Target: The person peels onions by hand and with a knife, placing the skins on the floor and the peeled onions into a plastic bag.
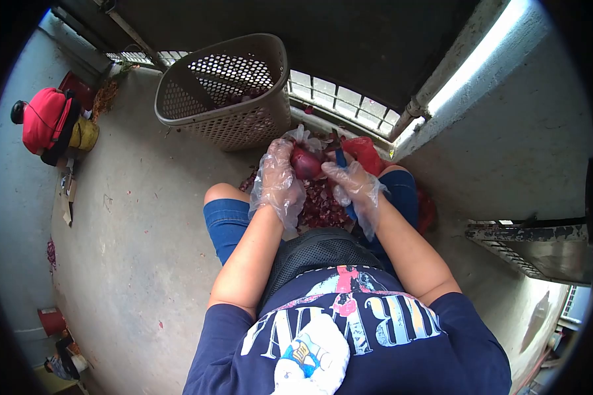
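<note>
My left hand (277, 174), in a clear plastic glove, is closed around a red onion (306, 162). Close to the onion's right side is my right hand (356, 181), gloved the same way, with its fingers wrapped round a small knife with a blue handle (340, 158). The knife's blade is hard to make out at this distance. Below both hands, between my knees, lies a heap of dark red onion skins (323, 205). A red net bag (364, 153) sits just beyond my right hand.
A brown perforated plastic basket (224, 122) stands ahead to the left, with some reddish pieces inside. Behind it runs a barred opening (342, 99) under a dark panel. At far left, a red bag (46, 122) rests by a yellow container (85, 135). Scraps dot the concrete floor (132, 230).
</note>
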`<action>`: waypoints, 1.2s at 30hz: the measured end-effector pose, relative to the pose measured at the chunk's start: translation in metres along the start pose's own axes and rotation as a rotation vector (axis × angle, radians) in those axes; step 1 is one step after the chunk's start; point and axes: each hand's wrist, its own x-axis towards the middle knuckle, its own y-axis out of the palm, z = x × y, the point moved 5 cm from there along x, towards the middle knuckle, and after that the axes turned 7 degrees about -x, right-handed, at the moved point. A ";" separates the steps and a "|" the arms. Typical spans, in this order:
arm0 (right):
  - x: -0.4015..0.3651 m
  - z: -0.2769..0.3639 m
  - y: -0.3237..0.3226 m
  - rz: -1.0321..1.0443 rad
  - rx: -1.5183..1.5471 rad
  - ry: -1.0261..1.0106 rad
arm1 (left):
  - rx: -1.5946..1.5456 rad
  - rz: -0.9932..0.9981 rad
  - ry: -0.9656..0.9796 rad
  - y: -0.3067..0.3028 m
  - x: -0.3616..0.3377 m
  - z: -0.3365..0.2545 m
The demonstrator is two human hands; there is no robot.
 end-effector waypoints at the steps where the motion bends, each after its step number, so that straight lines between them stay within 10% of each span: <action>1: -0.002 -0.002 0.001 0.001 -0.003 0.000 | -0.175 -0.039 -0.092 0.009 -0.005 -0.003; 9: 0.003 0.003 -0.006 0.109 0.293 0.072 | -0.197 0.136 -0.206 0.037 -0.040 -0.008; 19: 0.001 0.029 -0.005 -0.006 -0.421 -0.201 | -0.667 0.224 -0.386 0.021 -0.031 -0.004; 20: 0.003 0.029 -0.007 -0.076 -0.621 -0.413 | -0.642 0.218 -0.386 0.018 -0.032 -0.003; 27: -0.017 0.058 -0.007 0.148 -0.654 -0.155 | -0.034 0.373 -0.289 0.013 -0.036 -0.031; 36: 0.009 0.033 -0.013 -0.126 -0.791 -0.247 | 0.311 0.417 -0.279 0.025 -0.043 -0.019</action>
